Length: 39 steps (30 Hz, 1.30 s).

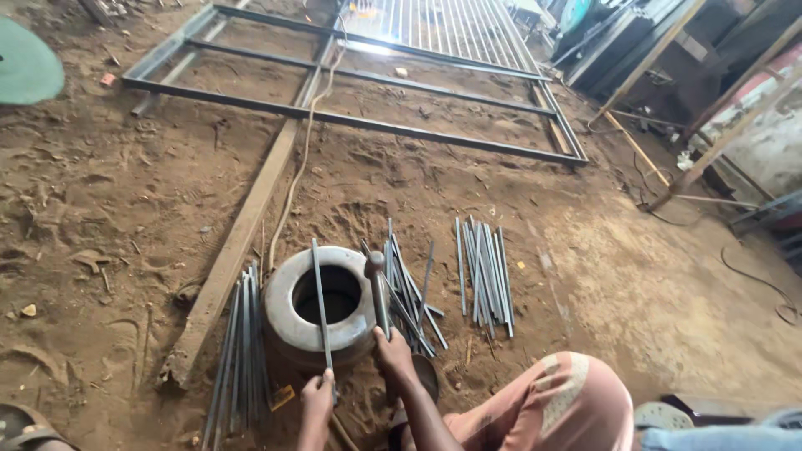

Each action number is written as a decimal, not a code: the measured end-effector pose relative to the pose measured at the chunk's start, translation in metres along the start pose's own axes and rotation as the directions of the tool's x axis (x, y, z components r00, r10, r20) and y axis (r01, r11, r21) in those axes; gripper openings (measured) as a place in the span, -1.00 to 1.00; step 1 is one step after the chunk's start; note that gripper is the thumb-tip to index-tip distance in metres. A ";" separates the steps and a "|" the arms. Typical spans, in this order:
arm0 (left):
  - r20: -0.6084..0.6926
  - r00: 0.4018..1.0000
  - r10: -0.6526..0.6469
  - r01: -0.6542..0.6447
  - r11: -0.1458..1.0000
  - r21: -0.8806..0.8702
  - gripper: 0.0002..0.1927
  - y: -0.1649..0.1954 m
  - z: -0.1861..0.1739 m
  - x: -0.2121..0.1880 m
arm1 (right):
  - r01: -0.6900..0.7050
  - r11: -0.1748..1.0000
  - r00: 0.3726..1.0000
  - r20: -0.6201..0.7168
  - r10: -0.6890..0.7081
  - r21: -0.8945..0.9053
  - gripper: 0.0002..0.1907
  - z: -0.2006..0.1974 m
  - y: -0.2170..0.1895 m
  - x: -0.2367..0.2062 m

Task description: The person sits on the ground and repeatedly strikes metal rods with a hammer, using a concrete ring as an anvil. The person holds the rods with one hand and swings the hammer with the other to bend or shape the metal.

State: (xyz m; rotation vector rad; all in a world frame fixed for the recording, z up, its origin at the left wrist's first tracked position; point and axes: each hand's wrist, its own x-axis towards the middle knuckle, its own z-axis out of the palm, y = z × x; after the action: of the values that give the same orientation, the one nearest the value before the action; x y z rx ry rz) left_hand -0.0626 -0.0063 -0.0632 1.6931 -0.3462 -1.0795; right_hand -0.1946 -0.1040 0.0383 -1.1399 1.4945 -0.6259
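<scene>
My left hand (pixel 317 398) grips the near end of a thin steel rod (pixel 321 296) that lies across the top of a heavy metal ring (pixel 294 321) set on the dirt floor. My right hand (pixel 393 352) is closed on the handle of a hammer (pixel 376 276), whose head rests by the ring's right rim. Several cut rods lie in a bundle left of the ring (pixel 238 351), a crossed heap just right of it (pixel 409 288), and a neat row farther right (pixel 486 271). My knee in orange cloth (pixel 560 401) is at the bottom right.
A long rusty steel bar (pixel 238 242) runs diagonally left of the ring. Beyond it lies a large welded gate frame (pixel 359 117) with a cable (pixel 305 150) trailing across it. Metal stock and bars are stacked at the top right (pixel 635 50).
</scene>
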 end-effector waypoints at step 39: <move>0.043 0.852 0.522 -0.292 0.407 0.866 -0.34 0.160 -0.031 0.075 | -0.553 0.119 0.735 0.550 -0.397 0.825 -0.69 -0.206 -0.160 -0.202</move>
State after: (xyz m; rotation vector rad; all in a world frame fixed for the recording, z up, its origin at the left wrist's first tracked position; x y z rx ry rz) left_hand 0.0465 -0.1039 0.0415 2.3806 -1.2486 -0.2553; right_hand -0.3514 -0.0269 0.3178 -0.0227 0.1456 -0.7913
